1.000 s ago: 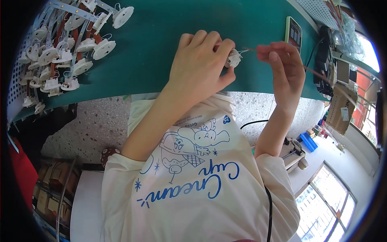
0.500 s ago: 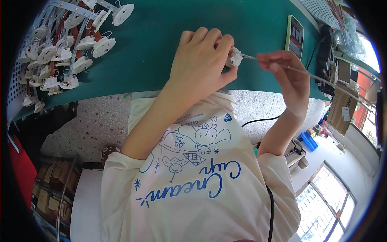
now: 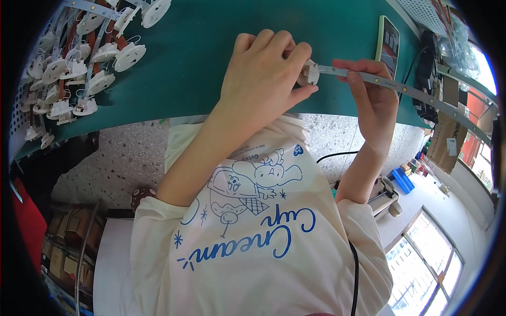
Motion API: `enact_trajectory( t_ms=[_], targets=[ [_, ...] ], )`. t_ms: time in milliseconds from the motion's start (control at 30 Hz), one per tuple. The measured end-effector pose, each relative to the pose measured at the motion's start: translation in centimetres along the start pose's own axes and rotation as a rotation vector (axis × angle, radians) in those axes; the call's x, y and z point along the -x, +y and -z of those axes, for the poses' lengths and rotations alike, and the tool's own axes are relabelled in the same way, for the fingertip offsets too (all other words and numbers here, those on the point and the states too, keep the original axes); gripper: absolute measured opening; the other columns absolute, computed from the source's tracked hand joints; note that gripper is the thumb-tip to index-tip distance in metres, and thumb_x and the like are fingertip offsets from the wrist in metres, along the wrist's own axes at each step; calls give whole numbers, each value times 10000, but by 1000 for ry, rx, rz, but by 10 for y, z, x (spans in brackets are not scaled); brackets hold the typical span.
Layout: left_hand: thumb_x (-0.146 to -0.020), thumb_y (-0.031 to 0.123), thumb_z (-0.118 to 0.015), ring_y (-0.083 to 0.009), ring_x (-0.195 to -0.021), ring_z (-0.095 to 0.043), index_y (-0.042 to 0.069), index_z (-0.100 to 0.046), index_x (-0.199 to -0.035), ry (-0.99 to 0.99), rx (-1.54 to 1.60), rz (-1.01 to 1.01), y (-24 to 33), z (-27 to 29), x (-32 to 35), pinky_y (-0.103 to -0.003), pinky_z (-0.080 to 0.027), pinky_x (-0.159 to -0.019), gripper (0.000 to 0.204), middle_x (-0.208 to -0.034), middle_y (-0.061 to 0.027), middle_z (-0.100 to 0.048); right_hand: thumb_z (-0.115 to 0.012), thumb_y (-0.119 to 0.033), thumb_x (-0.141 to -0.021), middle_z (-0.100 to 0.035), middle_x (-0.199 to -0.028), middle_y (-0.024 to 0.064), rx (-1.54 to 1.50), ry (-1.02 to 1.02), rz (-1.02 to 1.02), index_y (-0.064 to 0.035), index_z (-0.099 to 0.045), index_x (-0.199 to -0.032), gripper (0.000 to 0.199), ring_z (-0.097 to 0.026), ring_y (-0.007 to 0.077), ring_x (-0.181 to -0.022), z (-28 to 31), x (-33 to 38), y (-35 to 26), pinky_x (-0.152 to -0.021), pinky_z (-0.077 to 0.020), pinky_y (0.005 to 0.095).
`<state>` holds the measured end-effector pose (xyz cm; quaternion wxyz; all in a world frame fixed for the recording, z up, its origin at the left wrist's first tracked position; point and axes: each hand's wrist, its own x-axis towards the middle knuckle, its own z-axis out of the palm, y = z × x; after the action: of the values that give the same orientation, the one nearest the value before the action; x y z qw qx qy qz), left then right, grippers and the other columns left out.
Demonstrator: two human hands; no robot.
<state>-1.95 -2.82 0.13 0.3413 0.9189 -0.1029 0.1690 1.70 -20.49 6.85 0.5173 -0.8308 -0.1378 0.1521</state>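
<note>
Silvery LED strip, upper right | right hand pinching it | left hand gripping round white plastic cap (tugging could part them!)

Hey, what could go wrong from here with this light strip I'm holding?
The strip runs well past your right hand, so its free length might swing, bend or snag.

Its near end sits close against the white piece in your left hand; a tug could strain any wiring there.

The phone lies near your right hand and might get bumped.
</note>
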Motion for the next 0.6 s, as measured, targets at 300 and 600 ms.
enact_trajectory(
  t_ms=[300,600],
  targets=[
    [-637,381,-756,-165,-792,-488,145,-581,-886,19,1,13,2,0,0,-333,-330,-720,385,-805,13,-484,-611,11,-829,-619,-885,116,-43,201,60,58,-522,-907,128,-630,160,-862,-12,4,1,-735,-525,230],
    [-628,359,-762,-161,-779,-484,143,-581,-888,-6,-9,24,4,1,-1,-331,-328,-712,384,-798,13,-479,-537,43,-851,-596,-876,162,-235,64,72,40,-430,-908,121,-619,173,-848,-6,5,-3,-729,-549,289]
  ],
)
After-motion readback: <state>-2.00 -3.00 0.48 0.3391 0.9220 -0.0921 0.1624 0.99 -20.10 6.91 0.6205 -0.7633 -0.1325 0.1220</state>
